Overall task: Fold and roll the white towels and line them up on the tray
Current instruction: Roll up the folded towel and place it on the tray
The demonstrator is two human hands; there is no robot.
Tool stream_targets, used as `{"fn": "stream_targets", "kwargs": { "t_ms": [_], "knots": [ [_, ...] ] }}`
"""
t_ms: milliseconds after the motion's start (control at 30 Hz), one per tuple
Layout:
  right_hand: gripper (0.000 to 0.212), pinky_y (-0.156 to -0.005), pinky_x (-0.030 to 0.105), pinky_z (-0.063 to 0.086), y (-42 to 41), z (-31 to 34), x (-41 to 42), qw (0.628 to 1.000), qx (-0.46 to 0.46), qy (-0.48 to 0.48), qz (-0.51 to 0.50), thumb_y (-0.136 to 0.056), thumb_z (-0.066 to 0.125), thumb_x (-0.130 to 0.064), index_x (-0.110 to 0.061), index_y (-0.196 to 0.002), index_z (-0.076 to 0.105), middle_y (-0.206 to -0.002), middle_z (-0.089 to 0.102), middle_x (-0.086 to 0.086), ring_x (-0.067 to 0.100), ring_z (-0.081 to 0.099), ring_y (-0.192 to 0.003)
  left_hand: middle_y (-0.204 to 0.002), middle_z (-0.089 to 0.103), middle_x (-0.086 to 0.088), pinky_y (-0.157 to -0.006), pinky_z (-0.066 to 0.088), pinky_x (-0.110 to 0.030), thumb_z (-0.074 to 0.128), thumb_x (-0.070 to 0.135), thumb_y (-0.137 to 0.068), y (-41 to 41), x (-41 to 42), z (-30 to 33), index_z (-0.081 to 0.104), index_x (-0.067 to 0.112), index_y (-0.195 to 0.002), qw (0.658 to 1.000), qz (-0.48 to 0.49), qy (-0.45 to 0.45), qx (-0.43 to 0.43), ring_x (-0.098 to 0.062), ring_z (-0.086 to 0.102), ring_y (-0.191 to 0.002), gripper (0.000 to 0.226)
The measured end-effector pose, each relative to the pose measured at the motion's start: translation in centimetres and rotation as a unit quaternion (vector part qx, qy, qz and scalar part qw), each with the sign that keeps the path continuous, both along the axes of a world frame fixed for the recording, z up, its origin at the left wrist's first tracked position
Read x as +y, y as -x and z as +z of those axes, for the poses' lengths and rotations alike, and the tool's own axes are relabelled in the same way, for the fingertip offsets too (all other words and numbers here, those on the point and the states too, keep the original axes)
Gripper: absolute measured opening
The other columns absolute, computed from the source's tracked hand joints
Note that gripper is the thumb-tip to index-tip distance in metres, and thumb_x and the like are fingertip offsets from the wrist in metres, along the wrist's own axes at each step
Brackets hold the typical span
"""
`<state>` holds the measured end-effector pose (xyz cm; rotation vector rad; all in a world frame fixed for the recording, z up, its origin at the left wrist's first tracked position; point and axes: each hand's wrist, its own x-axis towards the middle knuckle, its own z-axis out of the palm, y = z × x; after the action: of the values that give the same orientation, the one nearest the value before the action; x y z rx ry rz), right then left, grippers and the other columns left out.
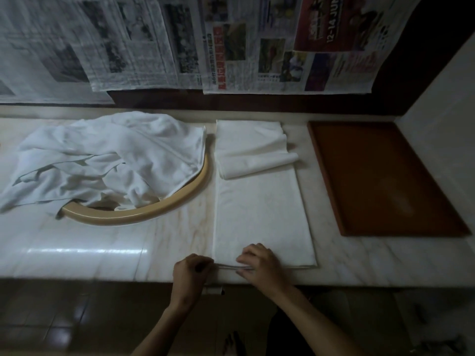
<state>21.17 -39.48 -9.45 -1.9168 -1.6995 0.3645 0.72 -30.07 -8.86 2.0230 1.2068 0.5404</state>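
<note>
At 6 o'clock, the left hand [191, 272] and right hand [259, 263] both pinch the folded towel's [262, 214] near edge. At 3 o'clock, the tray [380, 176] holds nothing.

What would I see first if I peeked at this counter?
First, the long white towel laid flat in the middle of the marble counter, with the left hand and right hand pinching its near edge. Then the rumpled towel pile over the sink at left, and the empty brown tray at right.
</note>
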Motion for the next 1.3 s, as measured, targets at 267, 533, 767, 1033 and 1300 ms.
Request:
{"fn": "stream_targets", "kwargs": {
  "t_ms": [267, 533, 767, 1033, 1300],
  "knots": [
    [0.012, -0.059, 0.031, 0.051, 1.2, 1.2, 1.7, 0.996, -0.008, -0.088, -0.02, -0.084, 0.063, -0.024, -0.019, -0.077, 0.071, -0.079, 0.06, -0.008, 0.012, 0.058, -0.073, -0.076, 0.071, 0.013, -0.063, 0.048, -0.009, 0.08, 0.011, -0.08, -0.8, -0.4, 0.8, 0.081, 0.02, -0.085, 0.997, 0.062, 0.036, 0.011, 0.001, 0.064, -0.068, 0.01],
    [0.007, -0.067, 0.03, 0.043, 3.4, -0.8, -0.6, 0.991, -0.068, -0.11, -0.017, -0.082, 0.075, -0.019, -0.021, -0.087, 0.07, -0.088, 0.058, -0.009, 0.016, 0.057, -0.079, -0.084, 0.075, 0.005, -0.066, 0.048, -0.004, 0.081, 0.008, -0.079, -0.8, -0.6, 1.1, 0.08, 0.014, -0.09, 0.997, 0.072, 0.036, 0.0, 0.004, 0.064, -0.069, 0.013],
    [0.04, -0.099, 0.033, 0.047, -3.1, -0.3, -2.4, 0.982, -0.057, -0.125, -0.132, -0.103, 0.037, -0.023, -0.009, -0.115, 0.073, -0.118, 0.07, 0.004, 0.02, 0.063, -0.112, -0.097, 0.069, 0.007, -0.071, 0.048, -0.012, 0.074, 0.005, -0.084, -3.8, -3.3, 2.7, 0.076, 0.016, -0.104, 0.995, 0.083, -0.054, 0.001, -0.002, 0.061, -0.081, 0.023],
    [0.081, -0.108, 0.071, 0.017, -11.9, -2.8, -4.2, 0.938, -0.222, 0.19, -0.189, -0.089, 0.03, -0.057, -0.013, -0.156, 0.026, -0.163, 0.022, 0.012, 0.035, 0.021, -0.148, -0.159, 0.027, 0.002, -0.119, 0.016, -0.02, 0.02, 0.054, -0.102, -18.4, -6.1, 3.2, 0.028, 0.018, -0.154, 0.976, -0.205, 0.042, -0.055, -0.008, 0.024, -0.146, 0.064],
    [0.068, -0.113, 0.071, 0.01, -11.1, -2.9, -3.9, 0.937, -0.189, 0.171, -0.237, -0.102, 0.003, -0.051, -0.017, -0.157, 0.025, -0.164, 0.021, 0.002, 0.029, 0.02, -0.15, -0.162, 0.023, -0.002, -0.119, 0.015, -0.042, 0.027, 0.046, -0.105, -14.5, -1.4, -2.9, 0.029, 0.016, -0.155, 0.951, -0.219, -0.146, 0.161, -0.018, 0.021, -0.15, 0.059]
  ]
}}
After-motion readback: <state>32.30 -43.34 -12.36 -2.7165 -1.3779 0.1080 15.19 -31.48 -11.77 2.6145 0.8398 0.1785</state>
